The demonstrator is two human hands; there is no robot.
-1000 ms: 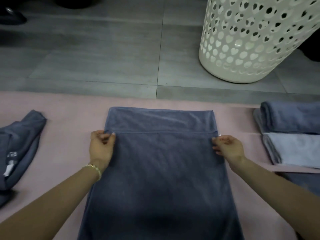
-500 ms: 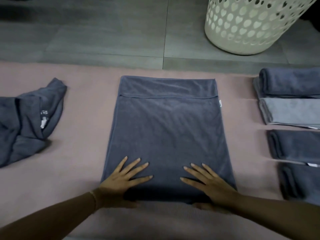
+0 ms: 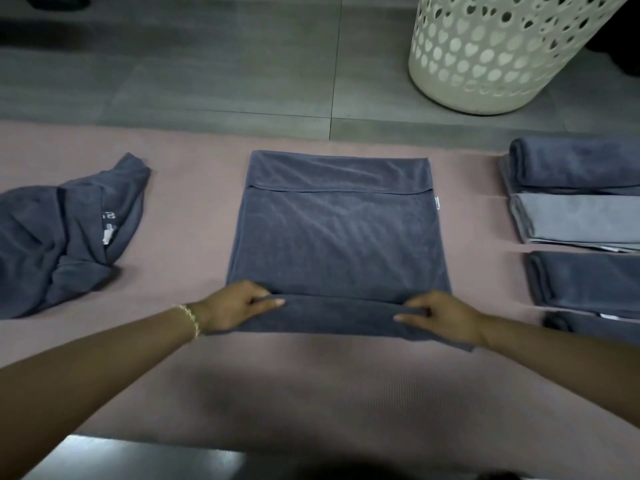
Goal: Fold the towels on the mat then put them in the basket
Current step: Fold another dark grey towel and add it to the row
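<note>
Dark towel (image 3: pixel 339 237) lies flat mid-frame on the pink mat (image 3: pixel 194 209), far edge folded over into a band; left hand (image 3: pixel 239 306) and right hand (image 3: pixel 441 315) each pinch the near edge by its corners, fingers curled round the fabric, that edge turned up in a low flap; basket (image 3: pixel 502 64) upper right, off the mat; folded towels (image 3: pixel 581 220) along the right edge, crumpled towel (image 3: pixel 62 233) at left.
</note>
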